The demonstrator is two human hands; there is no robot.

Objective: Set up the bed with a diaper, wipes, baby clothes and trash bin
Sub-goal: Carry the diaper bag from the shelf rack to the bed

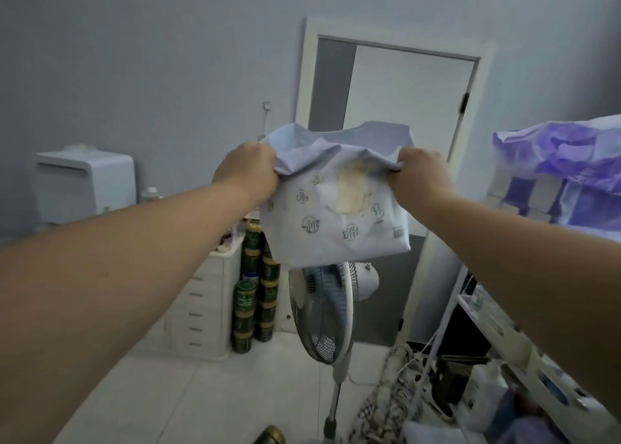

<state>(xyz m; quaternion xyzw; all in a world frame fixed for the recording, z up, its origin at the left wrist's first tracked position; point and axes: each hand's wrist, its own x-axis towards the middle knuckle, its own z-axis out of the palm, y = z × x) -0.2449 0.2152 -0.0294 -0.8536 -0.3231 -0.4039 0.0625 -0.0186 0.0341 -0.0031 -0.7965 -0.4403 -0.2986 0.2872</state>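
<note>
I hold a pale blue plastic pack [336, 228] up in front of me at chest height. It is printed with round character marks and a yellowish picture, and its top is crumpled open. My left hand [247, 169] grips the pack's upper left edge. My right hand [421, 174] grips the upper right edge. Both arms are stretched forward. What is inside the pack is hidden. No bed, wipes, baby clothes or trash bin are in view.
A standing fan [327, 309] stands right below the pack. Behind it is a white door [396, 107]. At the left are a white drawer unit [208, 309], stacked green cans [255, 285] and a white appliance [87, 185]. A cluttered rack [504, 343] and purple plastic bags [564, 174] fill the right.
</note>
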